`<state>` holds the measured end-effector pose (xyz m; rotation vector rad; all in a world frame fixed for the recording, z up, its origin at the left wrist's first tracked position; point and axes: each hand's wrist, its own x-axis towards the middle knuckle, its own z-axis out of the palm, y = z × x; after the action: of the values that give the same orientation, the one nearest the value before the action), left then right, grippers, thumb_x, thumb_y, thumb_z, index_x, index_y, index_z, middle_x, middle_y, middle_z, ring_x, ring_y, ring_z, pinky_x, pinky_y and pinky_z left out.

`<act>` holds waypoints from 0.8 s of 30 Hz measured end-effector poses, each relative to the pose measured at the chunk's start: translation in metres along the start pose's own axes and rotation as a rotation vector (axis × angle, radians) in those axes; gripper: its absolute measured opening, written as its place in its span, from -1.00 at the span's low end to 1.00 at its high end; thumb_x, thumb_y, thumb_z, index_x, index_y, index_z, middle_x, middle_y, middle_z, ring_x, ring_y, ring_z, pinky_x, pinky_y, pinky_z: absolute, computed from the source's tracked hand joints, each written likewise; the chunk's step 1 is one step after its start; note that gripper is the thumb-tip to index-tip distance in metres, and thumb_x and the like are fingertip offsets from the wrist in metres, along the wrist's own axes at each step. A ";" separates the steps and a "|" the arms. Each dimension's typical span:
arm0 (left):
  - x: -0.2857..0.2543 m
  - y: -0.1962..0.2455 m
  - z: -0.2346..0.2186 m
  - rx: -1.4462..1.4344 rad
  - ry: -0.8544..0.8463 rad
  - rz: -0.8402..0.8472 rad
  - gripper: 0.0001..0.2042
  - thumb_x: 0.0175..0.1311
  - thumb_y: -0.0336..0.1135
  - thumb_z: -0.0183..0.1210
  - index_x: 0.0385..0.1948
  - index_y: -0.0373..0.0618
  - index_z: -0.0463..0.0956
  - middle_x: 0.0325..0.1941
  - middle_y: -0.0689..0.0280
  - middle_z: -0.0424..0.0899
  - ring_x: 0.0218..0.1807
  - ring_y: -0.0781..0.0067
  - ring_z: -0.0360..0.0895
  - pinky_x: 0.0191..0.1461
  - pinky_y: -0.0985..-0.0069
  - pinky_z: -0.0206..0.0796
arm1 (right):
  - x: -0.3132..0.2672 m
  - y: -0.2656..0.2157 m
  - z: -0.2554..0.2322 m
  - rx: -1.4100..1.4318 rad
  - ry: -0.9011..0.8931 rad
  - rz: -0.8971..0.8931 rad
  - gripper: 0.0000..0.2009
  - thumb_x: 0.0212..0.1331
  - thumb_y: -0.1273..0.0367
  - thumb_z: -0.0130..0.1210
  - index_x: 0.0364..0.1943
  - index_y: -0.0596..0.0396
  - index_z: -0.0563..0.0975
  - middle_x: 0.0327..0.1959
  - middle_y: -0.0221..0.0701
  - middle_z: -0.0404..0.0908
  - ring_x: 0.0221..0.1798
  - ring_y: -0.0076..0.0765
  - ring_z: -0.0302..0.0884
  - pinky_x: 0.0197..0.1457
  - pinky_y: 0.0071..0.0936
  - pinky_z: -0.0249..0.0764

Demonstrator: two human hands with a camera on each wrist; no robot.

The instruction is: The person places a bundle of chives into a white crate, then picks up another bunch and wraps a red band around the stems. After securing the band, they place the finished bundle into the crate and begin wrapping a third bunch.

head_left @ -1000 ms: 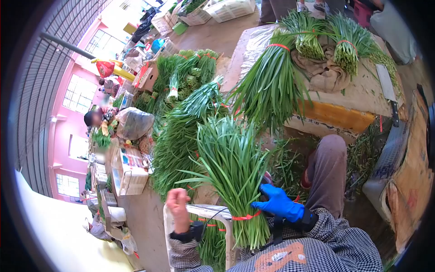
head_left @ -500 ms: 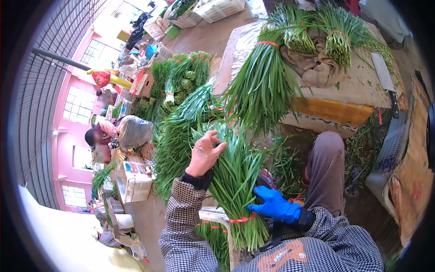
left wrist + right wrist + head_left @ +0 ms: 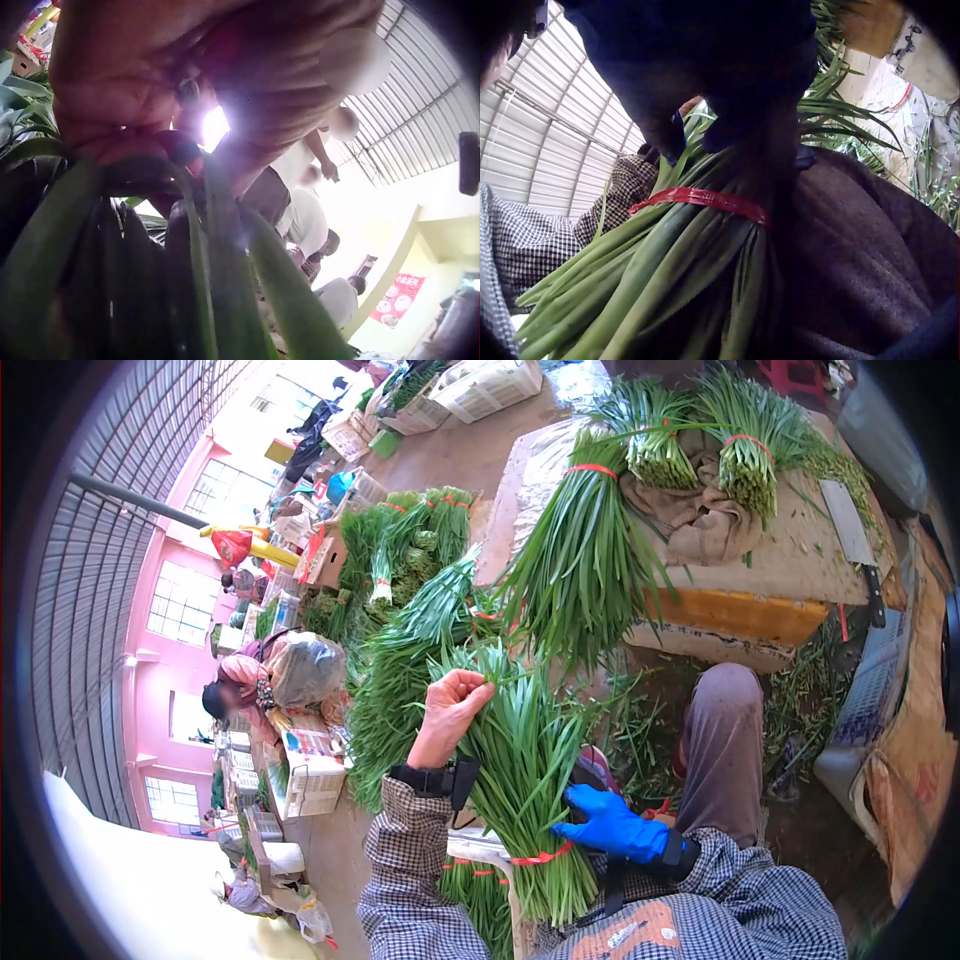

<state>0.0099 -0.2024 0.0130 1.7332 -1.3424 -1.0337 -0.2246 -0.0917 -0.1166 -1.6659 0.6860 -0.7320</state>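
A bundle of long green garlic chives (image 3: 525, 760) lies tilted across the person's lap, stalk ends toward the body. Red tape (image 3: 543, 856) circles it low down, and also shows as a red band (image 3: 705, 198) in the right wrist view. Just above the tape, the blue-gloved right hand (image 3: 612, 825) grips the bundle from the side, its far fingers hidden. The bare left hand (image 3: 450, 718) is up at the leaf tips, thumb and forefinger pinching chive leaves. Its curled fingers (image 3: 112, 120) meet a bent leaf in the left wrist view.
A low table (image 3: 800, 565) ahead bears tied chive bundles, a cloth (image 3: 710, 525) and a cleaver (image 3: 848, 525). More chives (image 3: 400, 680) are piled to the left. A white-framed stool (image 3: 478, 848) stands by the lap. Trimmings litter the floor; another person (image 3: 245, 680) works farther left.
The left hand has come from beside the bundle up to its leaf tips, its thumb and forefinger now closed together. The right hand keeps its hold near the tape.
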 end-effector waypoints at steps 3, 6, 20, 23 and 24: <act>-0.006 0.009 0.001 -0.053 0.024 -0.010 -0.88 0.17 -0.42 0.25 -0.38 -0.22 0.50 -0.51 0.52 0.51 -0.48 0.82 0.35 -0.43 0.81 0.19 | 0.000 -0.001 -0.001 -0.025 -0.016 0.003 -0.40 0.04 0.09 0.20 0.08 0.23 0.39 -0.03 0.00 0.48 -0.01 0.13 0.48 0.05 -0.18 0.43; -0.010 0.010 0.000 -0.087 0.059 0.044 -0.89 0.20 -0.36 0.24 -0.37 -0.14 0.50 -0.49 0.52 0.55 -0.60 0.85 0.22 -0.55 0.80 -0.01 | 0.000 0.000 0.001 -0.017 -0.012 -0.012 -0.42 0.05 0.10 0.20 0.08 0.22 0.39 -0.03 -0.01 0.48 -0.01 0.12 0.48 0.04 -0.18 0.44; -0.023 0.011 -0.009 -0.157 0.094 0.108 -0.84 0.32 -0.29 0.12 -0.28 -0.18 0.54 -0.34 0.34 0.67 -0.62 0.86 0.19 -0.62 0.78 0.02 | -0.002 -0.002 0.004 0.001 0.077 -0.082 -0.49 0.05 0.18 0.22 0.04 0.21 0.43 -0.08 -0.03 0.52 -0.06 0.09 0.52 -0.01 -0.21 0.46; -0.039 0.035 -0.012 0.040 0.188 0.238 -0.76 0.36 -0.28 0.05 -0.09 -0.22 0.52 -0.20 0.35 0.66 -0.57 0.81 0.31 -0.54 0.77 0.25 | -0.003 0.006 0.006 0.033 0.079 -0.059 -0.53 0.06 0.20 0.22 0.00 0.21 0.45 -0.11 -0.05 0.54 -0.08 0.07 0.54 -0.04 -0.23 0.47; -0.047 0.043 -0.019 0.067 0.238 0.272 -0.77 0.37 -0.31 0.04 -0.08 -0.23 0.51 -0.16 0.33 0.66 -0.57 0.80 0.31 -0.53 0.77 0.26 | -0.003 0.007 0.007 0.055 0.086 -0.044 -0.55 0.06 0.21 0.21 -0.02 0.20 0.46 -0.12 -0.07 0.55 -0.09 0.05 0.54 -0.05 -0.24 0.48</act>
<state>0.0027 -0.1648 0.0676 1.6086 -1.4221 -0.6177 -0.2219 -0.0862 -0.1245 -1.6108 0.6853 -0.8514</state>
